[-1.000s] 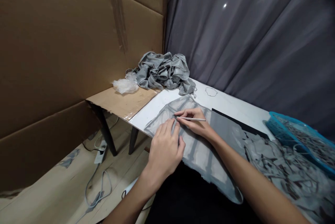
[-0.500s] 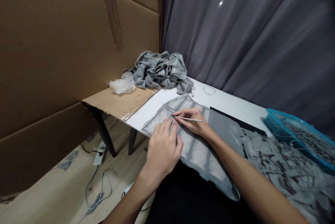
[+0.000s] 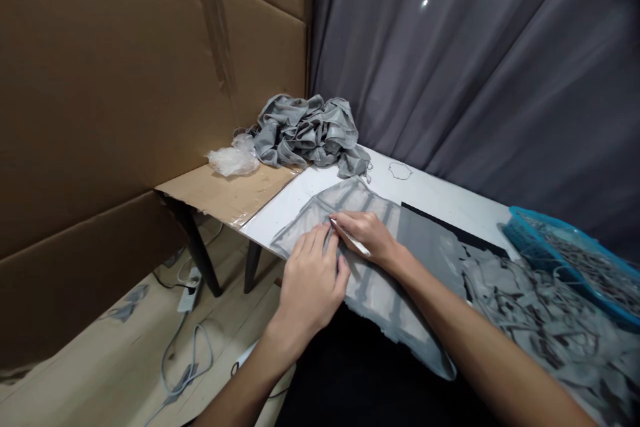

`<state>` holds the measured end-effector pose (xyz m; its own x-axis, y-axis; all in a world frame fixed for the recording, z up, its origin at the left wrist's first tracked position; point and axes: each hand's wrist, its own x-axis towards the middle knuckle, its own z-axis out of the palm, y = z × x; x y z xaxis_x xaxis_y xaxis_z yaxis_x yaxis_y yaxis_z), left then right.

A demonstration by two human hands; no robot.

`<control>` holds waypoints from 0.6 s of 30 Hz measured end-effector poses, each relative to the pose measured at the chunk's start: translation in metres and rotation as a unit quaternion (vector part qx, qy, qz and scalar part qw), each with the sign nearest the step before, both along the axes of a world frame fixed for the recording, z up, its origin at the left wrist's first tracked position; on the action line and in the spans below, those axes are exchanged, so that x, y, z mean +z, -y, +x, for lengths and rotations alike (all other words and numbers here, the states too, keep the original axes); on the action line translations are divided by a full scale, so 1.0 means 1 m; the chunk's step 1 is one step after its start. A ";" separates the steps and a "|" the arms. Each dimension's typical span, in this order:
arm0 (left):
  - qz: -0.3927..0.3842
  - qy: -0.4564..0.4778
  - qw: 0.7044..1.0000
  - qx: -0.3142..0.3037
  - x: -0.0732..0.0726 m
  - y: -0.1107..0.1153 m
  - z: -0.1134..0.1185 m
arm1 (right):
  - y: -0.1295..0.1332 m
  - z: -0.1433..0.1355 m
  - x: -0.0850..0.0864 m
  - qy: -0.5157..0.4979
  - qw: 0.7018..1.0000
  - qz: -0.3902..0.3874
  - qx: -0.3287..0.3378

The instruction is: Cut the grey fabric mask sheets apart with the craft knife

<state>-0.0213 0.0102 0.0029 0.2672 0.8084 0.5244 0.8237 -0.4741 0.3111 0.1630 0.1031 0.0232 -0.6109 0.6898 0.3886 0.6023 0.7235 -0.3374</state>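
Observation:
A sheer grey fabric piece with darker bands lies over the white table, its ragged lower edge hanging off the front. My left hand rests on its left part, fingers pointing away and pressed close together on the cloth. Just right of those fingertips, my right hand is closed around a thin white pen-like tool. The tool's tip is at the fabric near my left fingertips; what lies right under it is too small to make out.
Crumpled grey fabric and a clear plastic bag sit at the back. On the right are a blue basket and a heap of grey scraps. A power strip with cables lies on the floor.
The white tool has swung in my right hand, its rear end now pointing lower and closer in. My right fingers have curled more. My left hand stays nearly still on the fabric.

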 end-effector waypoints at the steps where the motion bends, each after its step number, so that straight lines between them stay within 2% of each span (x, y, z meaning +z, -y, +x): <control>1: 0.000 0.000 1.000 0.000 0.000 0.000 0.000 | 0.000 -0.002 -0.001 -0.016 1.000 -0.002 -0.010; 5: -0.004 -0.002 1.000 0.000 0.002 -0.001 0.000 | 0.000 -0.009 -0.006 -0.107 0.992 -0.012 -0.066; 13: 0.007 -0.007 1.000 0.017 0.004 -0.001 0.003 | -0.006 -0.012 -0.002 -0.193 0.970 -0.010 -0.148; 15: 0.007 -0.005 1.000 0.018 0.004 -0.001 0.003 | -0.008 -0.010 0.000 -0.204 0.968 -0.028 -0.147; 18: 0.005 -0.004 1.000 0.010 0.003 0.000 0.002 | -0.010 -0.010 0.002 -0.233 0.963 -0.085 -0.103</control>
<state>-0.0195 0.0102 0.0060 0.2549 0.8081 0.5311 0.8357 -0.4604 0.2994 0.1526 0.1133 0.0249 -0.2398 0.8559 0.4582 0.4819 0.5147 -0.7091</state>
